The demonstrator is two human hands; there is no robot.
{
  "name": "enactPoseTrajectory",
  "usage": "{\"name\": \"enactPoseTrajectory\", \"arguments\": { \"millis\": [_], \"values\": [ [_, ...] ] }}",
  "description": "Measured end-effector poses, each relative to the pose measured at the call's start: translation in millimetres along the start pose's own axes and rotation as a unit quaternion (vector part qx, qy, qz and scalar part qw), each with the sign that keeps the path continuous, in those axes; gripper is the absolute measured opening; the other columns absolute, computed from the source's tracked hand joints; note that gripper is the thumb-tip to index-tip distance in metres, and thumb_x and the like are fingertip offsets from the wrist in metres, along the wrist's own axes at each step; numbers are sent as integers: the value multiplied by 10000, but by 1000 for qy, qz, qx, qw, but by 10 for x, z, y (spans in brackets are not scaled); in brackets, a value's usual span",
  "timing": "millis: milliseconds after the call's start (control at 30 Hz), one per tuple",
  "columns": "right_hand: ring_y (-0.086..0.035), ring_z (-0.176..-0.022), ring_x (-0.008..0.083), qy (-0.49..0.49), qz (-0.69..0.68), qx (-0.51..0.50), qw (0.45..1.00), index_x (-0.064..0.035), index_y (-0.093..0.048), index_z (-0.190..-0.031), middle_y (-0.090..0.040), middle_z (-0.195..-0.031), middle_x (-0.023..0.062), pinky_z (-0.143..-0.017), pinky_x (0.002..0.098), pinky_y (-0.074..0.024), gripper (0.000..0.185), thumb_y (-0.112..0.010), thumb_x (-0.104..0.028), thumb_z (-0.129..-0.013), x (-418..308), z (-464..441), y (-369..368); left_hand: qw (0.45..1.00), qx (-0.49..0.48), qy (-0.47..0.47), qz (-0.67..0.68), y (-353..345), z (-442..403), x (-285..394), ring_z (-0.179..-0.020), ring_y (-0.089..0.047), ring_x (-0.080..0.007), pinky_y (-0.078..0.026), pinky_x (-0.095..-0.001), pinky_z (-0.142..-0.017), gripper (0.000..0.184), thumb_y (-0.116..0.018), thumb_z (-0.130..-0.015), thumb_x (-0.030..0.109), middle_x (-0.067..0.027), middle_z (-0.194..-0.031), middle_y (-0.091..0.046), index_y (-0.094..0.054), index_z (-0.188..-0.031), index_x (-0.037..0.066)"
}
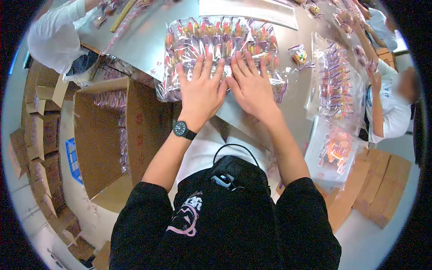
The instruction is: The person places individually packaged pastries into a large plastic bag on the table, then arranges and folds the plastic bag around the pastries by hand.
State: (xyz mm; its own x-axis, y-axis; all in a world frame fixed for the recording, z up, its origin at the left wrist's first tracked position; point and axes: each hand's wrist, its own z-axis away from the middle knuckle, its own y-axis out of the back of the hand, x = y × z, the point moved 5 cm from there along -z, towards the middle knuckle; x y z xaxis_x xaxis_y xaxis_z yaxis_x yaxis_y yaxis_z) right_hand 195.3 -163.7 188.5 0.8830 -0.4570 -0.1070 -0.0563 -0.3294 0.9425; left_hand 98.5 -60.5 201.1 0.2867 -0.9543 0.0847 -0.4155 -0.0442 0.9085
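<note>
A large clear plastic bag (pixel 225 45) filled with rows of small wrapped snack packets lies flat on the metal table in front of me. My left hand (pixel 202 87) rests palm down on its near left part, fingers stretched toward the far side. Beside it, my right hand (pixel 252 85) lies flat on the same bag with its fingers spread. The two thumbs come close together near the middle. Neither hand grips anything. Under the palms, part of the bag's near side is hidden.
To the left stands an open cardboard box (pixel 155 135) with packed bags inside. A loose wrapped packet (pixel 299 56) and another filled bag (pixel 335 81) lie to the right, above a stack of printed bags (pixel 335 150). Co-workers are at both sides of the metal table (pixel 135 42).
</note>
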Motion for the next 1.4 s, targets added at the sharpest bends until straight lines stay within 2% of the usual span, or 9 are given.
{"name": "enactPoseTrajectory", "arguments": {
  "millis": [167,267,433,567,600,733,1133,1233,1400],
  "values": [
    [-328,-1496,337,5,-42,-3,999,-56,-438,-1515,-417,-1585,130,-1245,556,-62,572,-446,-390,-1051,68,66,257,999,-8,-19,37,189,15,-147,-1408,-456,-304,-245,-660,-1147,500,-576,-968,386,-146,-1509,-501,-584,-1411,153],
    [-386,-1452,346,-38,-10,-12,999,-93,-500,-1462,-472,-1534,126,-1203,644,-159,504,-479,-362,-1037,318,114,350,999,-30,-4,21,352,35,-490,-1405,-448,-328,-289,-559,-1174,465,-597,-978,379,-142,-1492,-515,-623,-1360,115],
    [-466,-1373,313,-50,-21,-29,998,-129,-545,-1415,-533,-1460,114,-1149,667,-265,419,-510,-302,-1035,710,202,400,990,-43,43,129,391,139,-1042,-1385,-450,-389,-320,-551,-1157,735,-763,-812,513,-210,-1471,-510,-574,-1419,144],
    [-457,-1386,308,28,-13,-43,999,-124,-534,-1430,-528,-1465,115,-1160,618,-281,585,-634,-442,-949,642,156,452,994,-46,-33,97,581,197,-900,-1420,-404,-399,-323,-554,-1158,888,-838,-707,537,-195,-1519,-460,-532,-1457,174],
    [-452,-1393,306,59,-32,-47,997,-116,-528,-1437,-524,-1469,114,-1170,598,-279,647,-670,-472,-915,508,108,551,990,-69,-64,104,563,195,-860,-1429,-374,-439,-311,-523,-1178,942,-892,-676,413,-217,-1568,-393,-493,-1499,188],
    [-441,-1402,307,113,8,-25,993,-100,-481,-1476,-503,-1492,116,-1186,541,-285,904,-770,-582,-768,309,22,510,992,-96,-47,67,400,150,-885,-1451,-351,-435,-303,-509,-1195,1022,-920,-636,340,-216,-1586,-363,-446,-1525,165],
    [-467,-1363,359,88,-76,-76,990,-85,-480,-1469,-523,-1458,124,-1151,542,-329,878,-783,-536,-779,424,-59,374,963,-86,-30,253,294,45,-1184,-1339,-512,-373,-423,-447,-1117,957,-934,-612,364,-205,-1449,-545,-540,-1439,87],
    [-468,-1356,374,84,-97,-77,989,-98,-463,-1484,-514,-1461,127,-1157,556,-320,910,-792,-540,-760,425,-70,352,946,-105,-21,307,380,1,-1178,-1379,-465,-386,-405,-449,-1135,1040,-957,-558,298,-214,-1497,-488,-500,-1468,88],
    [-439,-1392,357,103,5,-68,992,-127,-353,-1549,-465,-1511,120,-1167,561,-317,1043,-858,-462,-700,260,-24,420,976,-106,-85,168,362,131,-1028,-1445,-359,-421,-363,-464,-1181,1221,-966,-482,198,-224,-1575,-361,-371,-1546,127]
  ]
}}
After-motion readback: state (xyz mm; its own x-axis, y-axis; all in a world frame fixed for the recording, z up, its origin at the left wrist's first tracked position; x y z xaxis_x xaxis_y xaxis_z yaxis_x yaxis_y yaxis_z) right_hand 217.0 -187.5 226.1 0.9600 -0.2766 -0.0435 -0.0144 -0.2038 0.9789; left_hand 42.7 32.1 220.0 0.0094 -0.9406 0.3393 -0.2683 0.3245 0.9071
